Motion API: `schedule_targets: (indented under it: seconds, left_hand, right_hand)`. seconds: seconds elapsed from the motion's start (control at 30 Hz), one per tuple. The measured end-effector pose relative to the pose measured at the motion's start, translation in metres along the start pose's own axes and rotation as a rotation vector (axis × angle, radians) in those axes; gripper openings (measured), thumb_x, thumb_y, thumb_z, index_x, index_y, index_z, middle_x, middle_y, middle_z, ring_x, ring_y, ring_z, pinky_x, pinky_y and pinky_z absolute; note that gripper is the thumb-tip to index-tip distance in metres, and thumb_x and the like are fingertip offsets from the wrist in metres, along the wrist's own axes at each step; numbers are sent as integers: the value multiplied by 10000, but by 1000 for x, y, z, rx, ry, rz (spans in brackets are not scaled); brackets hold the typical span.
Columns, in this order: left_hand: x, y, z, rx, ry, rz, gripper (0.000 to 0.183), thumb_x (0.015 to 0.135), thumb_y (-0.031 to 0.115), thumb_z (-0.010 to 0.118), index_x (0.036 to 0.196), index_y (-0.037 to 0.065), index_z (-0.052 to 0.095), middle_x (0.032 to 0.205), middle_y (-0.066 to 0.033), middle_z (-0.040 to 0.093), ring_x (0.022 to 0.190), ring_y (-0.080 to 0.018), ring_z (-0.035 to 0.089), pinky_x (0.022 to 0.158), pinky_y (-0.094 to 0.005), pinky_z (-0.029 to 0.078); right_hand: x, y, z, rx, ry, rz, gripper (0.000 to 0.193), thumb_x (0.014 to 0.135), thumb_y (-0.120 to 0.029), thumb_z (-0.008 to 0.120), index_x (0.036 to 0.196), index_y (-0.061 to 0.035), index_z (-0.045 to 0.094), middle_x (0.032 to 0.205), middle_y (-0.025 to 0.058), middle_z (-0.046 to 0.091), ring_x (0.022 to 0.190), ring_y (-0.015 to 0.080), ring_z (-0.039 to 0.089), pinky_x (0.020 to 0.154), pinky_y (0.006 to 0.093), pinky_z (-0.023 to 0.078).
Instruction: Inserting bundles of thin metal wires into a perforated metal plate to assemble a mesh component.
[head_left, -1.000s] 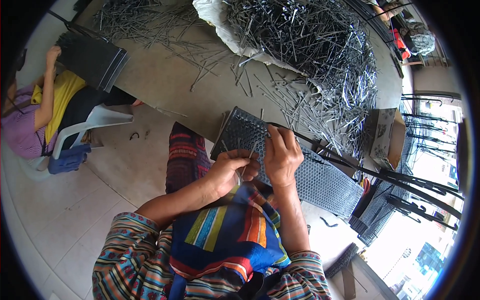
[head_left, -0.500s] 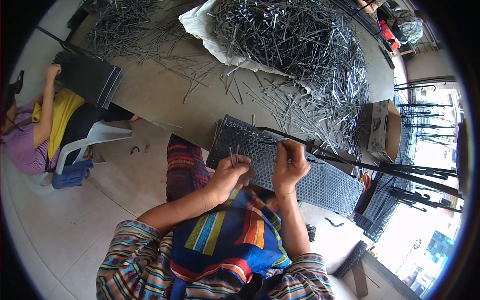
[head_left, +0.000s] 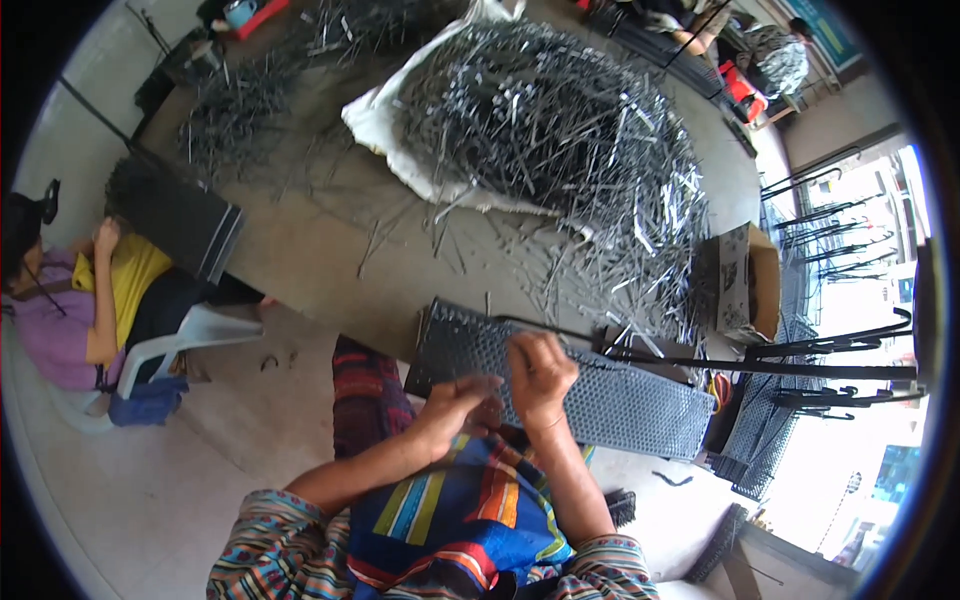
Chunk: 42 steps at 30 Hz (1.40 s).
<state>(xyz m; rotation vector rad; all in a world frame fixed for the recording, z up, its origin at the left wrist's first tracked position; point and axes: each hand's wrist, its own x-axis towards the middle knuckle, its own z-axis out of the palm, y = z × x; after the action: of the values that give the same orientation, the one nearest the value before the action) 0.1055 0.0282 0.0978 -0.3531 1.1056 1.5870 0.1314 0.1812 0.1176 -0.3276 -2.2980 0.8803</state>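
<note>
A long grey panel with rows of small holes (head_left: 640,405) lies tilted across my lap, against the table's near edge. Over its near left part, my left hand (head_left: 452,415) has its fingers bent together and partly blurred; what they hold, if anything, is too small to make out. Close beside it on the right, my right hand (head_left: 541,378) is closed in a pinch above the panel, its contents hidden by the fingers. Beyond the panel, a large heap of thin dark strips (head_left: 540,130) rests on a white sack (head_left: 375,125).
Loose strips lie scattered over the brown table (head_left: 320,270). An open cardboard box (head_left: 735,285) stands at its right end, near black hooked rods (head_left: 840,362). At the left, a person in purple and yellow (head_left: 65,325) sits on a pale plastic chair (head_left: 185,345) with a dark panel (head_left: 185,215).
My view has tilted up, so the table and panel sit lower in the picture. My right hand has shifted left along the panel. The thin strip seen at my left fingers no longer shows.
</note>
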Motion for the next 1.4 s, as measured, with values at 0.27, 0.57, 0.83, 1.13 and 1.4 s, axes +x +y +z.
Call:
schedule_targets:
  seconds: [0.27,0.57,0.83,1.13,1.4]
  left_hand:
    - [-2,-8,-5,96,-47,115,187,975,201,514,1063,68,612,790,-38,656,531,-73,505,446,-209,328]
    - [-5,-1,-8,11,-235,106,253,980,227,473,1001,23,620,839,-95,684,577,-102,549,500,-223,400]
    - [6,-4,-14,42,-231,27,173,929,185,590,1022,52,649,848,-49,679,606,-92,569,501,-212,408]
    - [6,-11,-20,-26,-110,91,191,920,90,520,1088,46,599,930,-104,693,745,-177,652,639,-300,509]
    - [5,-14,-23,-25,-104,88,185,934,94,509,1090,37,590,944,-113,692,772,-197,668,696,-321,534]
  right_hand:
    - [-6,9,8,-4,39,40,135,758,1,703,884,-44,685,817,87,656,675,268,656,589,340,516]
    - [-20,5,-5,219,-205,251,138,778,7,681,916,-8,675,746,85,649,640,200,646,575,282,498]
    - [-26,1,-19,869,-119,877,25,827,-11,630,830,-6,606,667,34,603,467,64,474,414,212,355]
    - [-24,20,-8,185,189,295,118,844,45,647,927,-21,595,772,32,660,587,29,535,512,179,417]
    - [-17,9,-8,48,92,244,75,810,33,663,860,-19,645,719,34,651,598,40,553,543,201,435]
